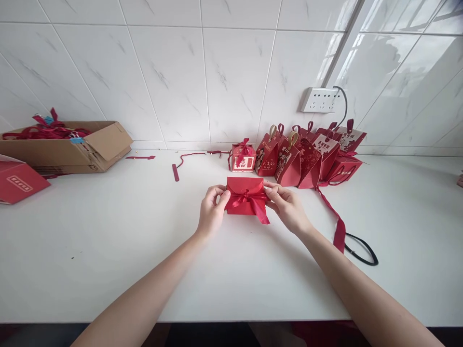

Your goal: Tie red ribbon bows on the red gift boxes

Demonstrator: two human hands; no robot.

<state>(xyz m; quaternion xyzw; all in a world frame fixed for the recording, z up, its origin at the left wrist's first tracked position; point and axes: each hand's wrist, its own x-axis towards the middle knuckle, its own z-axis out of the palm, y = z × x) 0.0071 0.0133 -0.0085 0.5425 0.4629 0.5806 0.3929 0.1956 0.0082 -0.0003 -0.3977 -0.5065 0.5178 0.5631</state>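
Note:
A small red gift box [246, 184] with a curved flap sits at the middle of the white table, facing me. Round it runs a red ribbon [258, 207], knotted at the front, with one tail hanging down to the right. My left hand [213, 207] grips the box's left edge, thumb in front and fingers behind. At the right edge my right hand [287, 205] is closed on the box in the same way, its thumb by the ribbon. The fingertips behind the box are hidden.
Several red gift boxes [307, 164] stand by the tiled wall, with a ribbon-tied box [243, 164] to their left. A cardboard box [65, 156] of ribbons is at left, near a red box [18, 185]. A black cord loop [372, 255] and loose ribbon [339, 233] lie right.

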